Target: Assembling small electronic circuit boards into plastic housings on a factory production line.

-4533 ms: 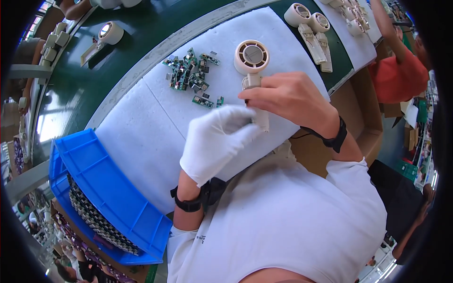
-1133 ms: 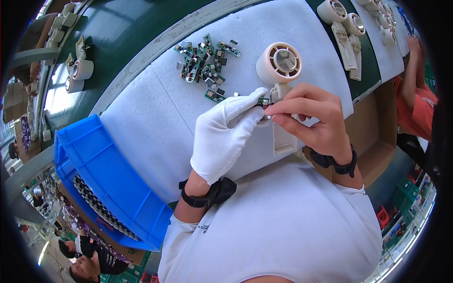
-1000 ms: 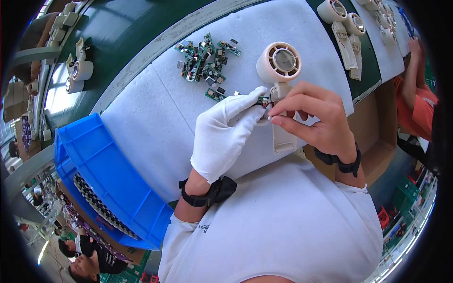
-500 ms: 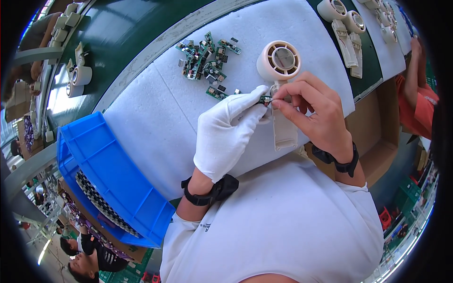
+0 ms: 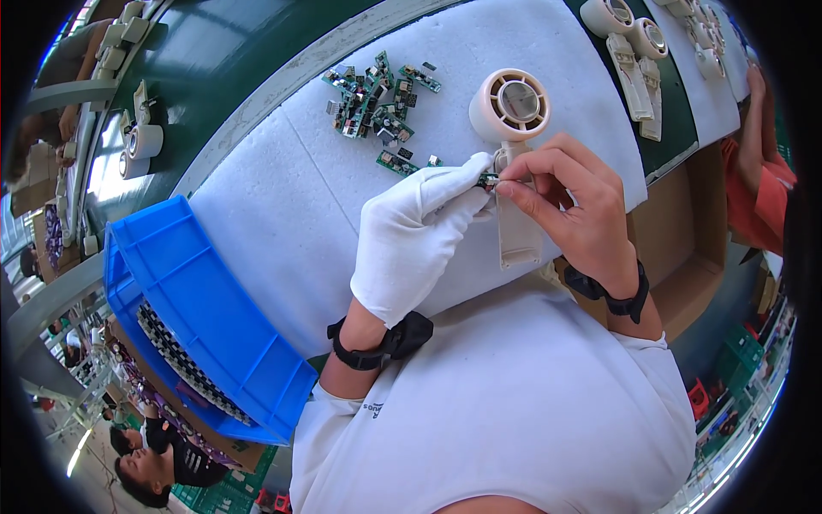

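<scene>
My left hand (image 5: pixel 419 231), in a white glove, pinches a small green circuit board (image 5: pixel 487 180) between thumb and fingers. My bare right hand (image 5: pixel 582 201) closes thumb and forefinger at the board's right end. What lies in that pinch is too small to make out. Under both hands is a cream handheld fan housing (image 5: pixel 519 236), its open handle shell pointing toward me and its round fan head (image 5: pixel 488 111) away. Left of the fan head lies a loose heap of green circuit boards (image 5: pixel 368 103), with single boards (image 5: pixel 396 163) nearer my glove.
White foam sheet (image 5: pixel 282 206) covers the bench. At left stands a blue plastic bin (image 5: pixel 205 300) holding dark checkered strips. More fan housings (image 5: pixel 629 77) lie at the far right, above an open cardboard box (image 5: pixel 676 244). A co-worker's arm (image 5: pixel 753 128) shows at the right edge.
Both hands stay together over the handle, with only a tiny shift of the board and fingertips. The whole view has shifted slightly.
</scene>
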Available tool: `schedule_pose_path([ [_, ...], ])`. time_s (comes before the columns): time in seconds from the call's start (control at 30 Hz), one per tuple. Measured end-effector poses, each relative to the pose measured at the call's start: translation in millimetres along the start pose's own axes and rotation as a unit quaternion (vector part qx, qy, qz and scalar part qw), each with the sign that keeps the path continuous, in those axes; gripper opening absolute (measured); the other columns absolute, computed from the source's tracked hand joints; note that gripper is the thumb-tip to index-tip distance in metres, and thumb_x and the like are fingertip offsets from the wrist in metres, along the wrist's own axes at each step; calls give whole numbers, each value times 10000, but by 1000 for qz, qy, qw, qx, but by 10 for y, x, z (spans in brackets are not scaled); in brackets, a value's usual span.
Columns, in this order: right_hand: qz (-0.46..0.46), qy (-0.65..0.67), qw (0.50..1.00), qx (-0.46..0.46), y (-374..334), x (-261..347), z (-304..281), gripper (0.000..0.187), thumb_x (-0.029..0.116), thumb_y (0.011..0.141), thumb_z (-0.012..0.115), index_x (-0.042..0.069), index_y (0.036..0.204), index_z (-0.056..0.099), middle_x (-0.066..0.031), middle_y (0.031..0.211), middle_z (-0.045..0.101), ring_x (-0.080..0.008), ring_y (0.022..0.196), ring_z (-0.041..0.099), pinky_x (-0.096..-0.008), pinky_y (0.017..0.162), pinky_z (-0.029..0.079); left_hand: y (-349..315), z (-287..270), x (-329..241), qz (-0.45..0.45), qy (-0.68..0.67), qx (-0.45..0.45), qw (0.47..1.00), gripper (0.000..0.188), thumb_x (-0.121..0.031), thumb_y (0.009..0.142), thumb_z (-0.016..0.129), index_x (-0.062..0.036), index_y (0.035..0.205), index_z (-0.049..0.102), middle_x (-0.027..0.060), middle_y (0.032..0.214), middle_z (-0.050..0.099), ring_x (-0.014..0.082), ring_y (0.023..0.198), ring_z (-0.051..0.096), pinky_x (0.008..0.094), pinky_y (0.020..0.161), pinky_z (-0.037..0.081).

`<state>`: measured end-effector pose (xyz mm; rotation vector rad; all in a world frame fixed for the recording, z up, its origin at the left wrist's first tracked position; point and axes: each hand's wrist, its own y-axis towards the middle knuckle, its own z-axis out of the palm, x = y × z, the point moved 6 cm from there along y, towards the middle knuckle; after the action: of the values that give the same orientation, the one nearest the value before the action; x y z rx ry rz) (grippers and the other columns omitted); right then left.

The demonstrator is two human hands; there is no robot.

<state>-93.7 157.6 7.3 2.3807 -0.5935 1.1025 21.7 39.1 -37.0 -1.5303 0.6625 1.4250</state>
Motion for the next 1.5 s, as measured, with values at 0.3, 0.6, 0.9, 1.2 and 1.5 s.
schedule_pose_path([
  [0.3, -8, 13, 1000, 17, -25, -27, 2, 134, 57, 824, 781, 36, 941, 718, -18, 835, 599, -74, 622, 494, -215, 530, 383, -11, 10, -28, -16, -21, 19, 999, 317, 68, 913, 628, 4, 1220, 673, 101, 1072, 685, 164, 914, 688, 288, 849, 573],
  [0.6, 17, 20, 1000, -4, -55, 42, 8, 103, 31, 831, 752, 22, 933, 739, -26, 785, 628, -75, 630, 535, -211, 527, 389, -129, 122, -281, 198, 263, -69, 942, 379, 58, 847, 689, -38, 1214, 685, 108, 1008, 699, 188, 829, 689, 281, 753, 561],
  [0.9, 109, 74, 989, -69, -9, 34, 98, 94, 18, 784, 747, -26, 843, 688, -32, 673, 563, -79, 568, 495, -232, 506, 385, -212, 241, -347, 270, 420, -120, 858, 544, 43, 793, 637, 5, 1332, 567, 133, 1028, 643, 264, 777, 659, 351, 649, 547],
  [1.2, 56, 5, 998, -21, -101, 58, -48, 173, 16, 804, 751, -9, 969, 703, -50, 811, 621, -128, 690, 558, -259, 577, 404, -279, 221, -369, 246, 335, -102, 904, 524, -63, 806, 688, -33, 1318, 578, 144, 1053, 661, 281, 815, 677, 346, 668, 560],
  [1.5, -22, -16, 980, 198, 694, 150, -239, 513, 66, 801, 772, 57, 1290, 616, -111, 1197, 665, -193, 1047, 653, -306, 874, 514, -351, -297, -614, 127, 413, -215, 876, 379, -184, 885, 670, -28, 1217, 578, 151, 1033, 627, 308, 814, 647, 388, 691, 543],
])
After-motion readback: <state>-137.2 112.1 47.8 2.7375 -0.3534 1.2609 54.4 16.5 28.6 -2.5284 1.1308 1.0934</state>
